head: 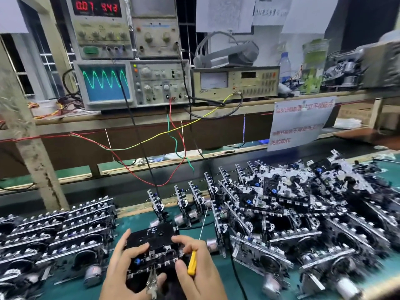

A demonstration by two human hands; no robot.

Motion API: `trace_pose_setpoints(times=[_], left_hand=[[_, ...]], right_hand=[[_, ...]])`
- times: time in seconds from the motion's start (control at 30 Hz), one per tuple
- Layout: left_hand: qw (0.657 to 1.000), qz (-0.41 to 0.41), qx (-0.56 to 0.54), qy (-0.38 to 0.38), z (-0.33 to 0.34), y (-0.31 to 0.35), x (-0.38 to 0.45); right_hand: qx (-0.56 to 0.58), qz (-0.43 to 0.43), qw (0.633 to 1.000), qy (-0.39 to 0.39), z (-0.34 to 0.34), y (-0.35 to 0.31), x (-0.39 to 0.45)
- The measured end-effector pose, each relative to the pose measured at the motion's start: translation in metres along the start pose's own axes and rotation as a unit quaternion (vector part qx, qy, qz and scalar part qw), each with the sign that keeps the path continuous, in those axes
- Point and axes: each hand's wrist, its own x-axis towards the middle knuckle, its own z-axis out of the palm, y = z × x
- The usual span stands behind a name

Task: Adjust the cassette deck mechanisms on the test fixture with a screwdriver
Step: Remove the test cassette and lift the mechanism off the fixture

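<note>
Both hands grip the cassette deck (154,247), long axis left-right. Left hand (125,265) fingers curl over it; right hand (194,267) pinches the yellow-handled screwdriver (192,263), shaft pointing up-right. Cassette marked "FE".

I am reaching both bare forearms in over the near edge of the bench, hands close together. My left hand (127,267) is curling, fingers spread forward, thumb (159,278) tucked low toward me. My right hand (194,265) is pinching, forefinger bent forward, thumb pressing inward, knuckles raised.
</note>
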Motion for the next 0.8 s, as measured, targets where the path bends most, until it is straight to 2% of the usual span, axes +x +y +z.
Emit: trace_pose_setpoints(times=[0.63,0.8], left_hand=[[0.999,0.028,0.025,-0.016,-0.005,0.008,0.004],[0.999,0.010,0.020,-0.029,-0.008,0.010,0.005]], right_hand=[[-0.008,-0.028,1.000,0.012,0.001,0.001,0.003],[-0.007,-0.023,1.000,0.012,0.002,0.000,0.002]])
